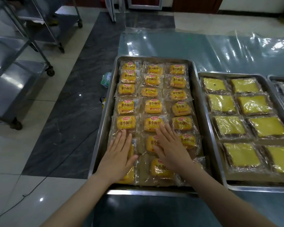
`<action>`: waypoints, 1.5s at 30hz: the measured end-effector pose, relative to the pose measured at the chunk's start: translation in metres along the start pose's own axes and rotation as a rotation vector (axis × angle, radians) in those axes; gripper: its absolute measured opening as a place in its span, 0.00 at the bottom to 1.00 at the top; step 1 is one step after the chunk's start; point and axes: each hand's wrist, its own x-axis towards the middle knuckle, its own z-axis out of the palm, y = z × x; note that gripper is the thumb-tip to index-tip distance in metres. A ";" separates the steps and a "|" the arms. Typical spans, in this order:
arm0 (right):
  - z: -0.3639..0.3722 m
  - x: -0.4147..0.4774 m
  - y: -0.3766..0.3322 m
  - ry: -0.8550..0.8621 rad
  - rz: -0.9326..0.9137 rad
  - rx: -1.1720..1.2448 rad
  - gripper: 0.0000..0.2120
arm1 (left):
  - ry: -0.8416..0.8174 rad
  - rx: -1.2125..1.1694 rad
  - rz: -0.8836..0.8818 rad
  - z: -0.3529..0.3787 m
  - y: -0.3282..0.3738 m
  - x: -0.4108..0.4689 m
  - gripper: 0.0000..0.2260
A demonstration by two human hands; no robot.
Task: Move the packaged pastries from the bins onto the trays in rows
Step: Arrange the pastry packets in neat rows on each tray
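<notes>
A steel tray (200, 99) in front of me holds several small yellow packaged pastries (152, 106) laid in three columns. My left hand (118, 154) lies flat with straight fingers on the packs in the left column near the front. My right hand (170, 146) lies flat with spread fingers on the middle column, its fingertips touching a pack one row further back. Neither hand holds anything. No bin is in view.
A second steel tray (220, 161) to the right holds square yellow packaged cakes (229, 125) in two columns. A third tray (279, 79) shows at the far right edge. Clear plastic sheet (236, 46) covers the table. Wheeled steel racks (23, 66) stand on the floor to the left.
</notes>
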 end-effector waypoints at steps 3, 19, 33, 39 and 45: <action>0.006 -0.021 -0.001 -0.041 -0.008 0.021 0.32 | -0.018 0.030 -0.025 0.007 0.006 -0.020 0.35; 0.026 -0.046 -0.025 -0.249 -0.045 -0.015 0.37 | -0.068 0.056 -0.054 0.025 0.003 -0.020 0.33; -0.005 -0.063 0.071 -0.044 0.176 -0.158 0.32 | 0.055 0.026 -0.038 0.023 0.004 -0.025 0.31; -0.001 -0.066 0.071 -0.171 0.145 -0.119 0.27 | 0.055 0.041 -0.038 0.022 0.003 -0.024 0.31; -0.012 -0.063 0.068 -0.223 0.161 -0.107 0.24 | 0.058 0.040 -0.026 0.020 0.005 -0.025 0.29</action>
